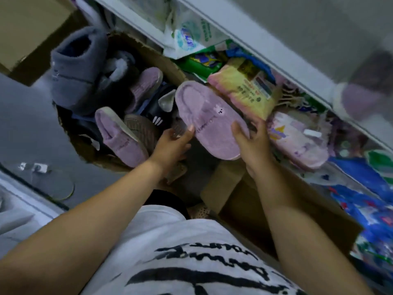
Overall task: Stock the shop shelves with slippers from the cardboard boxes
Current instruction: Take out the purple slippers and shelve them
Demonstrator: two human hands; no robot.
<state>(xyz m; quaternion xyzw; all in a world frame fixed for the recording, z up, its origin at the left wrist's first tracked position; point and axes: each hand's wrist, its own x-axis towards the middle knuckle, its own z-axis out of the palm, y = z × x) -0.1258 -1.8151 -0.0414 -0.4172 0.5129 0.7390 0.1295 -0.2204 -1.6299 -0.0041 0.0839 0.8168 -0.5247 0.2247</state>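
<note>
Holding a lilac plush slipper between both hands, the person stood over an open cardboard box on the grey floor, as the head view showed it. The left hand gripped the slipper's left side, its thumb laid against the edge and its fingers curled underneath. The right hand clasped the opposite side, thumb on the fuzzy upper and fingers tucked behind. The slipper was lifted above the box's right-hand corner, heel end pointing away from the person, just beside a yellow packet that lay on the low shelf. More footwear filled the box: a tall grey bootie slipper at the far left, a lilac slipper lying on its side with its pale sole showing, another lilac slipper farther back, and a dark slipper with white stripes between them. A white shelf edge ran slantwise across the upper right. Beneath it sat a pale pink slipper, close to the right hand, among blue packets and a white plastic bag with green print. A blurred shape on the shelf above could not be made out. A second cardboard box stood below the right forearm. The person's white T-shirt with black lettering filled the bottom of the view.
</note>
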